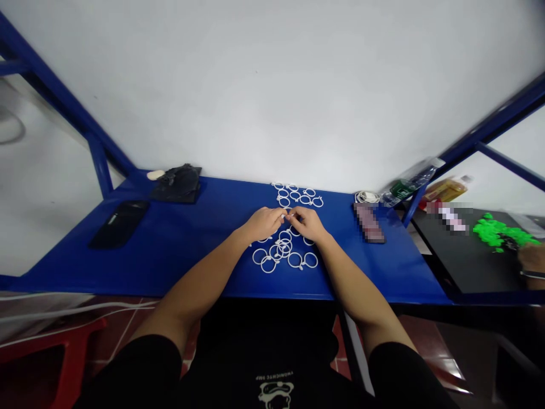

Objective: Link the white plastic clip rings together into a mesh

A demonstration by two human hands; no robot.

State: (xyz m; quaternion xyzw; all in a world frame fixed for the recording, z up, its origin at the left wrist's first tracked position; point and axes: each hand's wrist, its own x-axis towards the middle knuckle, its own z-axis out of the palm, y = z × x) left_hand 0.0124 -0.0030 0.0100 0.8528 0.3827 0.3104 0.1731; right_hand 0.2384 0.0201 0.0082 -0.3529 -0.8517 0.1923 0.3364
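My left hand [264, 222] and my right hand [307, 223] meet at the middle of the blue table [179, 244]. The fingertips of both pinch one small white plastic ring [288, 215] between them. Below my hands lies a loose cluster of several white rings [283, 254]. A second group of white rings [298, 195] lies beyond my hands, close to the white wall.
A black phone [119, 224] lies at the left, a black pouch [177, 183] behind it. A blurred phone [368, 222], a coiled white cable [366, 197] and a bottle [404, 186] are at the right. On the neighbouring black table, green parts [496, 232] and another person's hand [532, 258].
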